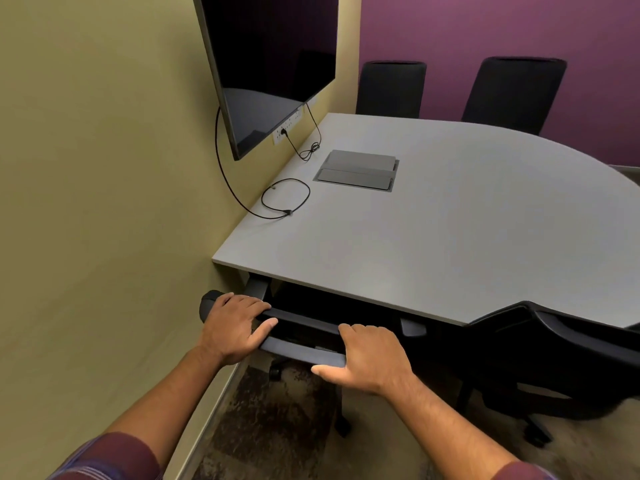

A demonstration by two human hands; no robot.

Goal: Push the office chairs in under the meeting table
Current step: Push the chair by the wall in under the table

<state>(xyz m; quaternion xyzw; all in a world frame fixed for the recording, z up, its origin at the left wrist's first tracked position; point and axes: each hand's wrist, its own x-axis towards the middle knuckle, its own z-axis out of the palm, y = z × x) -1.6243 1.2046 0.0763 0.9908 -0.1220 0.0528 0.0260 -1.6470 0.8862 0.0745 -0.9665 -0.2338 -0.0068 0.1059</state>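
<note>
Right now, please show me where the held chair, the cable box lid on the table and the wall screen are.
held chair (304, 320): head view, top edge of its backrest.
cable box lid (358, 170): head view, middle of the grey flaps.
wall screen (273, 57): head view, dark panel.

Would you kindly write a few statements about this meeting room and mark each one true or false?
1. Both hands, left and right, grip the top of the near chair. True.
2. A laptop lies open on the table. False: only cables and a closed hatch are there.
3. Two chairs, one beside the other, stand at the far side. True.
4. The screen shows a bright picture. False: it is dark.
5. A second chair is to the right. True.
</note>
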